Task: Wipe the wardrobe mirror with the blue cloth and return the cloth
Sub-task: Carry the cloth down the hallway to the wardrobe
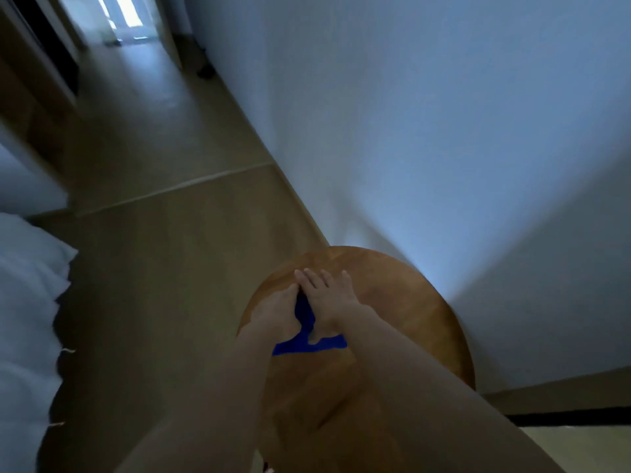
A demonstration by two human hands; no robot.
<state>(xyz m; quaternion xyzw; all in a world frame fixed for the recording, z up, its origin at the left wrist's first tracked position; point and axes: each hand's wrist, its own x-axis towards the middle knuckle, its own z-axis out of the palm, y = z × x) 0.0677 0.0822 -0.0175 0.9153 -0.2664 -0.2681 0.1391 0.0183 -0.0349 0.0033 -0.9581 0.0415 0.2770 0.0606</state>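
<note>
Both grips are down on the blue cloth [309, 339], which lies on the round wooden counter [403, 302] by the white wall [409, 114]. Right hand [324, 295] lies flat, fingers straight and spread, pointing away toward the far edge, palm pressing the cloth with the thumb resting on its near blue part. Left hand [275, 310] sits just beside it, laid over the cloth's left side; whether its fingers curl round the fabric or just press, I cannot tell, the view is too blurred and dim. Blue shows in the gap between the two hands and fans out toward the wrists. Both bare forearms reach in from the bottom of the view. Off to the left, white bedding [27, 302] sits at the edge, and tan floor [153, 233] runs up toward a bright doorway [119, 18].
</note>
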